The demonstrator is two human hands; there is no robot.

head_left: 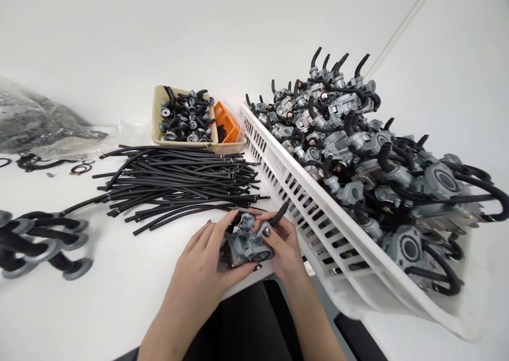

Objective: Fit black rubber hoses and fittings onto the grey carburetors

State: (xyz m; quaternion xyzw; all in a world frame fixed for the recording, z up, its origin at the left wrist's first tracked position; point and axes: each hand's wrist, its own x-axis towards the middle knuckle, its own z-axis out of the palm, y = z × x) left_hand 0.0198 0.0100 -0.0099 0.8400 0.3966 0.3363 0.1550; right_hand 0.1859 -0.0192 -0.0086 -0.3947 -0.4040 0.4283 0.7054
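Observation:
Both my hands hold one grey metal carburetor above the table's front edge, in the lower middle of the view. My left hand wraps its left side, with the thumb along the lower front. My right hand grips the upper right, by a short black rubber cap that points up to the right. The fingers hide part of the carburetor's back and left side. Just beyond my hands lies a spread pile of black rubber hoses.
On the right a white slotted basket is heaped with similar carburetors. A cream bin of capped fittings and an orange basket stand behind the hoses. Black tubes with grey flanged ends and a plastic bag lie left.

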